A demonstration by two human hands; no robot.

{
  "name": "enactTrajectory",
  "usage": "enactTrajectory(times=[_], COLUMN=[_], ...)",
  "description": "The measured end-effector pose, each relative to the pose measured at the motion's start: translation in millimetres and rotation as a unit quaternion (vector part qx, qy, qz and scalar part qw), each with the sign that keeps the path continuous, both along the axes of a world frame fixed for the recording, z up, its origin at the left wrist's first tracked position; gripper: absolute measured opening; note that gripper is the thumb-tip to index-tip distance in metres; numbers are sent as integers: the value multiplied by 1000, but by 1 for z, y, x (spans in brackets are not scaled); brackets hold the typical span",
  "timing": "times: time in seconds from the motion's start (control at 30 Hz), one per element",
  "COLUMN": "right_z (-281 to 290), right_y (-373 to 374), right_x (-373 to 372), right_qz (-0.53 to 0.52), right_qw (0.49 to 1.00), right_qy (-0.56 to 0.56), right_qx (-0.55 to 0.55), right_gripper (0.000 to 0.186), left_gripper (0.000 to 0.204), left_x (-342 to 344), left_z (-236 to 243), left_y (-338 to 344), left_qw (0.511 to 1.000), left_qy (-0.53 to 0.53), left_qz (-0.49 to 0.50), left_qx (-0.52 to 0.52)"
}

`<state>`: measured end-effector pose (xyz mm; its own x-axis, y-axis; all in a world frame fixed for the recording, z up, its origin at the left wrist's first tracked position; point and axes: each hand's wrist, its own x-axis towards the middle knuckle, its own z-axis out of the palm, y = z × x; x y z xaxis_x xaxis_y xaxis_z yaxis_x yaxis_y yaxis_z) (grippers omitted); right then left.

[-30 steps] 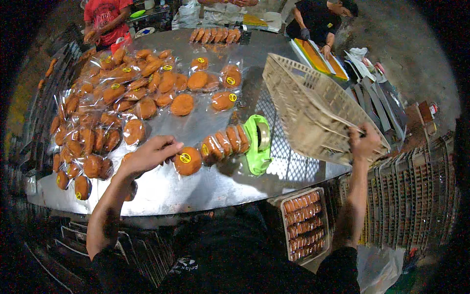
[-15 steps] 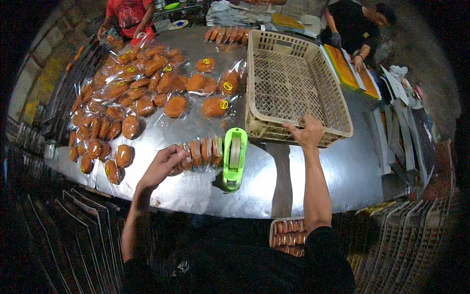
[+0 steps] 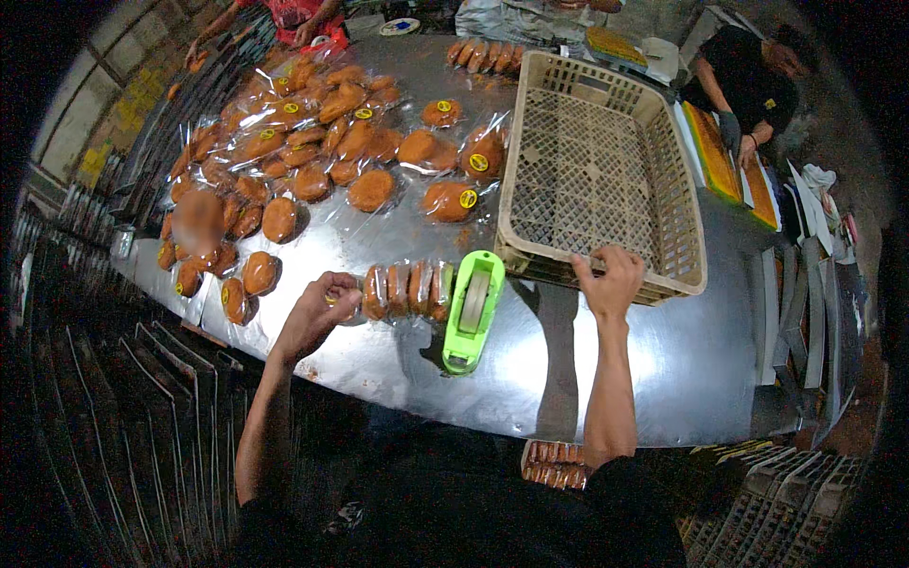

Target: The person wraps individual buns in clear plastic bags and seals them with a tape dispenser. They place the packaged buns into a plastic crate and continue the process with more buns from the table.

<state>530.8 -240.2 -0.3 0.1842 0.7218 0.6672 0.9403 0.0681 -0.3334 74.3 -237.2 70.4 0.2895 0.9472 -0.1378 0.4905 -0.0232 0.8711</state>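
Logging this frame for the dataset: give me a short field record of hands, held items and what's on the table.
left hand: closed on the end of a row of wrapped buns
right hand: gripping the near rim of the beige plastic crate
crate content: appears empty
between hands: green tape dispenser, on the table
surface: shiny metal table
far left of table: many wrapped buns
others: two people at the far edge

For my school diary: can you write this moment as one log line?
left hand: grips end of wrapped bun row | right hand: holds beige crate rim | green tape dispenser: on steel table, untouched
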Motion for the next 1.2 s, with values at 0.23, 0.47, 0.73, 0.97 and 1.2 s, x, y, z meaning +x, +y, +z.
enactTrajectory(times=[0.23,0.47,0.73,0.97,1.2], right_z=[41,77,81,48,26], right_y=[-26,-11,8,16,40], right_x=[-70,-216,-254,-251,-268], right_qz=[63,262,200,152,203], right_qw=[984,955,917,850,839], right_qy=[163,-7,-101,-315,-311], right_qx=[36,-137,-329,-393,-397], right_gripper=[23,35,56,101,50], left_gripper=[145,131,112,114,129], left_x=[-84,-101,-84,-57,-54], left_z=[-61,-86,-129,-130,-88], left_y=[8,21,50,24,31], left_qw=[869,893,941,979,960], left_qy=[447,348,196,-52,126], left_qz=[-117,-146,-140,-115,-139], left_qx=[178,245,240,162,210])
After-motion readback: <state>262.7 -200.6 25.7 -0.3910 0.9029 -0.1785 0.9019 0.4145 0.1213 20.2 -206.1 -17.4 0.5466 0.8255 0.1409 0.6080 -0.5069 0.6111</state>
